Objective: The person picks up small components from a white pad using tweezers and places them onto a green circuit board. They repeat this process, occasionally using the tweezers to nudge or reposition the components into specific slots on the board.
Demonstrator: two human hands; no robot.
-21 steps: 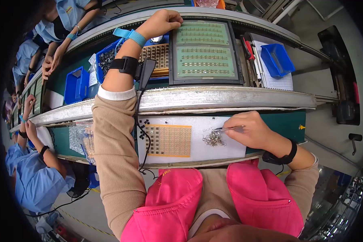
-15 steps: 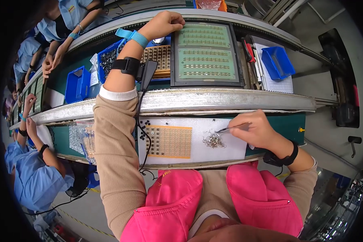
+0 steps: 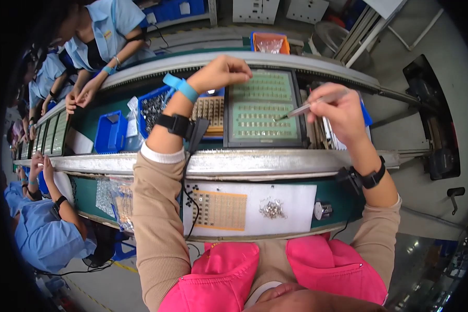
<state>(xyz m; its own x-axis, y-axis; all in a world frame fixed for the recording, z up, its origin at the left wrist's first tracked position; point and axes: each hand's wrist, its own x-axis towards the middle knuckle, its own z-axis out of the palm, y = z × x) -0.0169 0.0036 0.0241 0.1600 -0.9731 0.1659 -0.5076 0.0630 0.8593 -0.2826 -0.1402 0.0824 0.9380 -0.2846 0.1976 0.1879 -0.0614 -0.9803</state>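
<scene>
My right hand (image 3: 338,112) is closed round a pair of metal tweezers (image 3: 298,111). Their tip reaches down to the lower of two green circuit boards (image 3: 268,140), amid rows of small metal parts; whether the tip pinches a part is too small to tell. The boards lie in a black frame (image 3: 228,125) on the conveyor. Over the frame's far left corner is my left hand (image 3: 223,73), its fingers curled; what they hold, if anything, is hidden. Nearer me, a pile of small metal pieces (image 3: 273,209) and an orange-tan component panel (image 3: 229,210) lie on a white sheet (image 3: 296,223).
The conveyor's metal rail (image 3: 291,162) runs between the boards and the white sheet. Left of the frame stand a blue bin of black parts (image 3: 152,110) and another blue bin (image 3: 111,132). A black cable (image 3: 186,171) hangs along my left arm. Co-workers (image 3: 106,36) sit at left.
My right hand has moved from the metal pile on the sheet up to the lower board with the tweezers. My left hand stays near the frame's far left corner. The view has tilted up.
</scene>
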